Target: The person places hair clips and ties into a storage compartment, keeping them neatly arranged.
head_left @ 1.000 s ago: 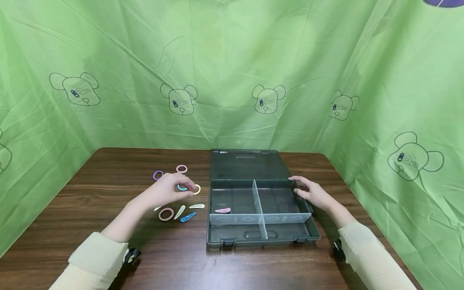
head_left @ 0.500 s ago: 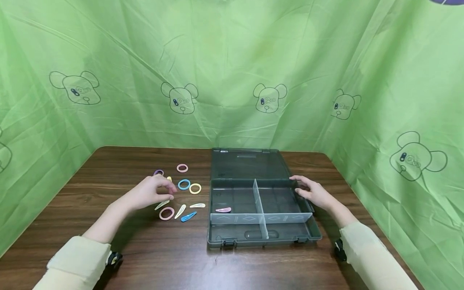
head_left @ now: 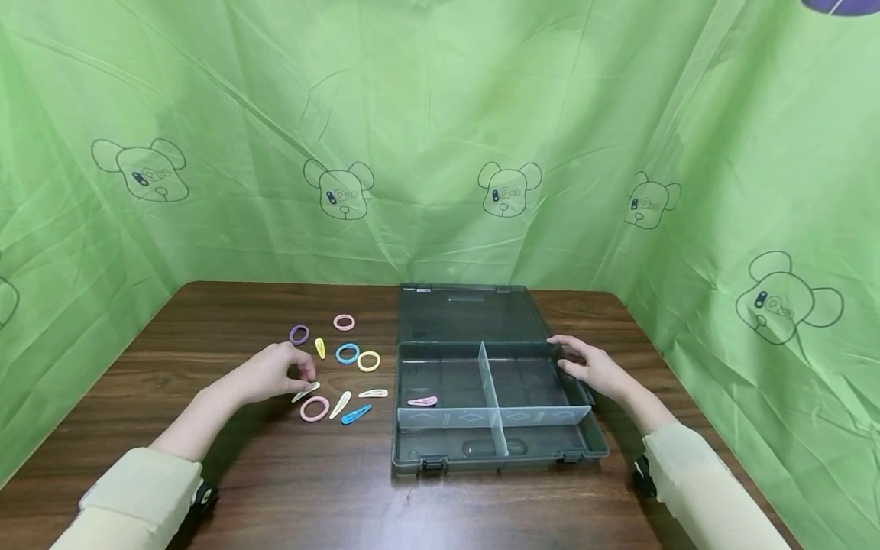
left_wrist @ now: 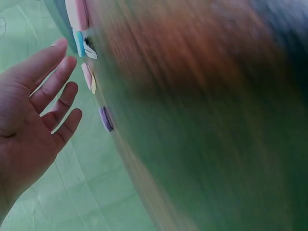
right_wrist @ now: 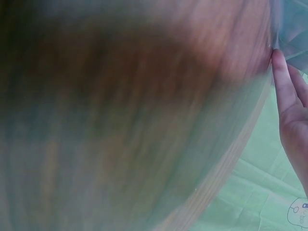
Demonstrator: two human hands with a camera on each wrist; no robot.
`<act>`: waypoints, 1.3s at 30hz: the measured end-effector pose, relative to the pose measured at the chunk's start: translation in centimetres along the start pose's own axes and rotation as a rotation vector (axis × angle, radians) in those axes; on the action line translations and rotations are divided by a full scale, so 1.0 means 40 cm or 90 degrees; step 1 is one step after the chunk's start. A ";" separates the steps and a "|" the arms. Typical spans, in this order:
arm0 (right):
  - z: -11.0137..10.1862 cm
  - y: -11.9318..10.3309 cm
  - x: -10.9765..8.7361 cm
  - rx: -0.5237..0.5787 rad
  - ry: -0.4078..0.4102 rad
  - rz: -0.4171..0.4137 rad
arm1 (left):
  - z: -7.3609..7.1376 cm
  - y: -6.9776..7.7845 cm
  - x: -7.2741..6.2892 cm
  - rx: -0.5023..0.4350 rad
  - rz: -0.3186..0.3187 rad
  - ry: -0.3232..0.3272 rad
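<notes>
In the head view my left hand (head_left: 282, 372) is over the table at left, thumb and fingertips right at a pale snap hair clip (head_left: 305, 392). The left wrist view shows its fingers spread, with nothing between them. Close by lie a dusty-pink hair tie (head_left: 314, 409), a cream hair clip (head_left: 340, 404), a pale pink clip (head_left: 373, 393) and a blue clip (head_left: 356, 414). My right hand (head_left: 591, 367) rests at the right rim of a dark translucent divided box (head_left: 498, 463), fingers fairly straight. A pink hair clip (head_left: 422, 401) lies in the box's back left compartment.
Farther back lie purple (head_left: 299, 327), pink (head_left: 344, 315), blue (head_left: 347, 345) and yellow (head_left: 369, 370) hair ties, plus a yellow clip (head_left: 320, 348). The box's lid (head_left: 467, 313) lies folded back. Green cloth (head_left: 426, 244) hangs round the table (head_left: 440, 512).
My left hand has moved left and toward me, from the blue and yellow hair ties to the pale clip, uncovering the yellow clip. My right hand stays at the box rim.
</notes>
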State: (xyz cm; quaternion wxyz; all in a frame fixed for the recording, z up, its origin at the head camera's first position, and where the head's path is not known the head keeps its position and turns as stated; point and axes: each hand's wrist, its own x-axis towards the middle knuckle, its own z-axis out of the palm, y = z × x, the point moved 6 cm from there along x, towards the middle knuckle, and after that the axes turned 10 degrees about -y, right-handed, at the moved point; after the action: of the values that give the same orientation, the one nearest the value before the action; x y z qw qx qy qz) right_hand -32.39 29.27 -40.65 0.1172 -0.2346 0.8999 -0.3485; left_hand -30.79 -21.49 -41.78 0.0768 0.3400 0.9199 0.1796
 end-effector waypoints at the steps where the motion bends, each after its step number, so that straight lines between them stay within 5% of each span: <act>1: 0.001 0.001 0.000 -0.001 0.000 -0.001 | 0.003 -0.002 -0.001 -0.004 -0.005 -0.007; 21: 0.002 0.002 -0.003 0.000 0.004 -0.005 | 0.024 -0.020 0.012 -0.022 -0.036 -0.032; 29: 0.012 0.096 0.022 0.001 0.012 -0.011 | 0.021 -0.024 0.009 -0.018 -0.032 -0.034; 39: 0.008 0.094 0.020 0.002 0.009 0.002 | 0.014 -0.030 0.005 0.008 -0.031 -0.016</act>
State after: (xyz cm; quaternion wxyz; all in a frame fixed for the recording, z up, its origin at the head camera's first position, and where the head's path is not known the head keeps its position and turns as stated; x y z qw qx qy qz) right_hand -34.26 31.12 -43.49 0.1118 -0.2309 0.9005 -0.3512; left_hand -31.49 -22.04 -42.77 0.0908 0.3199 0.9281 0.1673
